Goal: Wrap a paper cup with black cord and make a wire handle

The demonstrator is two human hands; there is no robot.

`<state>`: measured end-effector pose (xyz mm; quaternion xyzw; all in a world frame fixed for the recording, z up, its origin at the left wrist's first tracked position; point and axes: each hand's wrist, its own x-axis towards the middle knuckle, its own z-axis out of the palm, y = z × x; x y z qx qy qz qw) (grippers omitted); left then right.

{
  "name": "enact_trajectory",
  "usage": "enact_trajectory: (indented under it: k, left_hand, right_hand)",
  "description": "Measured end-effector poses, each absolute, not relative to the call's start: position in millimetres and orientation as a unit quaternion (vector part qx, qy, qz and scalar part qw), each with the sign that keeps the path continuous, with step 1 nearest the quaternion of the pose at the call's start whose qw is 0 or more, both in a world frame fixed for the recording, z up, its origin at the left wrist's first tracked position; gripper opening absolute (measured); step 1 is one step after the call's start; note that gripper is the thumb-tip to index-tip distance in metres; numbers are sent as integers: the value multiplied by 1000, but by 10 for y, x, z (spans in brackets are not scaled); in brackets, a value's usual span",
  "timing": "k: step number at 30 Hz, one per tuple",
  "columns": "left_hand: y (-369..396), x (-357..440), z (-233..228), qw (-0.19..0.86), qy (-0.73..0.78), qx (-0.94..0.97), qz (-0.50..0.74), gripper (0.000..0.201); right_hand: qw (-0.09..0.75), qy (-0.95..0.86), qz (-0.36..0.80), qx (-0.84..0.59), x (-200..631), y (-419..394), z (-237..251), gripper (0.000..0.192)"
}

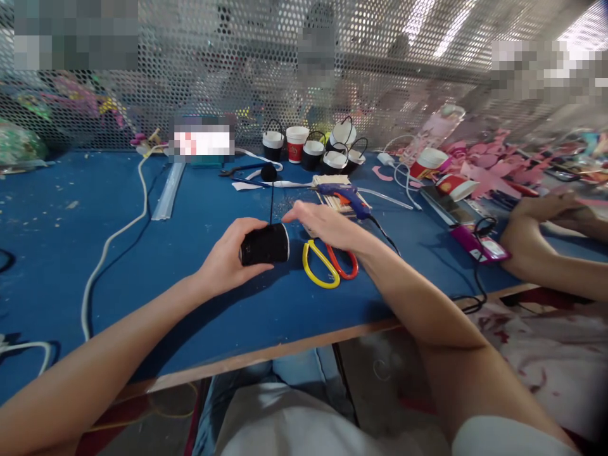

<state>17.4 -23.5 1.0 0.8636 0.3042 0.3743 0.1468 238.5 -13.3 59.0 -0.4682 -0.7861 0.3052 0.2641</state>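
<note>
My left hand is closed around a black-covered paper cup, which lies on its side with its pale rim to the right. A thin black stem rises from behind the cup's upper side, with a round black ball at its top; whether the stem is fixed to the cup I cannot tell. My right hand hovers just right of the cup, fingers stretched toward the stem and apparently holding nothing. Below it lie scissors with yellow and red handles, their blades hidden under the hand.
Behind my hands lie a blue glue gun and pliers. Several black cups with wire handles stand by the mesh wall. A white cable and clear glue sticks are left. Another person's arm rests right, near a purple box.
</note>
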Motion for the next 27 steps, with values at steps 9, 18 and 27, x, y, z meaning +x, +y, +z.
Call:
enact_trajectory:
  k: [9, 18, 27]
  left_hand:
    - [-250, 161, 42, 141, 283, 886, 340, 54]
    - [-258, 168, 42, 285, 349, 835, 314, 55]
    - [-263, 163, 44, 309, 361, 826, 304, 52]
  right_hand:
    - [366, -648, 529, -408, 2155, -57, 315, 25]
    - [459, -566, 576, -369, 2243, -73, 320, 22]
    - [455, -595, 502, -432, 2317, -44, 349, 34]
